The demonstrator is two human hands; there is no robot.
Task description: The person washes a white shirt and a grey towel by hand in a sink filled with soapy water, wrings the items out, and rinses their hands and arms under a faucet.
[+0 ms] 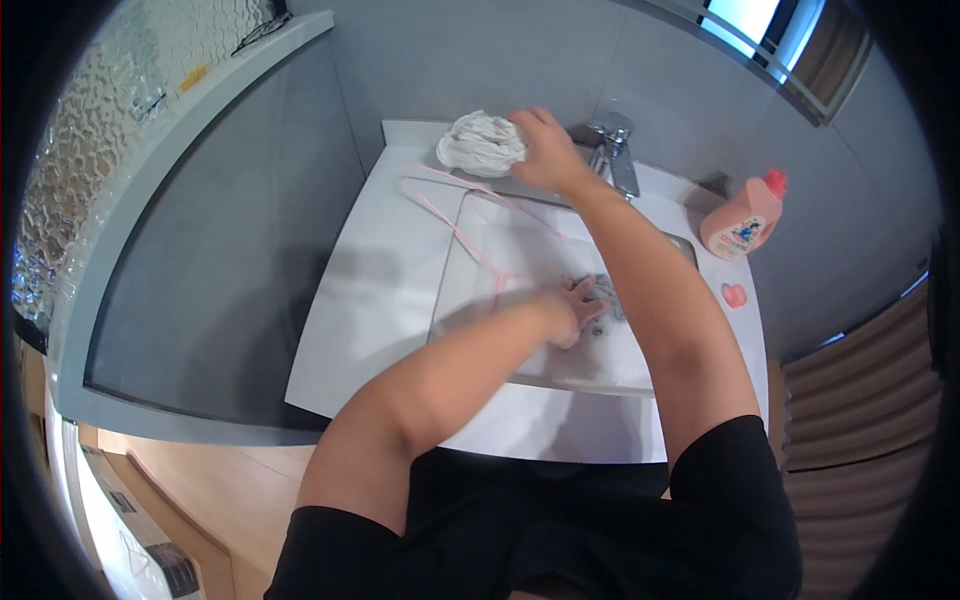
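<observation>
A bundled white cloth point(481, 144) lies on the counter's back left. At its right edge is my right hand point(548, 152), fingers and thumb apart; I see no firm grip on the cloth. My left hand point(570, 313) is down in the white sink point(480, 340), slightly blurred, with its fingers spread. Beside and under those fingers is a grey, mottled, soft-looking clump point(606, 296), partly hidden, whose kind I cannot make out. A pink clothes hanger point(450, 222) lies across the sink's left rim, its hook end near my left wrist.
A chrome faucet point(615, 150) stands behind the sink, close to my right forearm. On the counter's right are a pink detergent bottle point(742, 220) and a small pink cap point(735, 295). A grey partition point(230, 230) rises at left; a brown curtain point(860, 390) hangs at right.
</observation>
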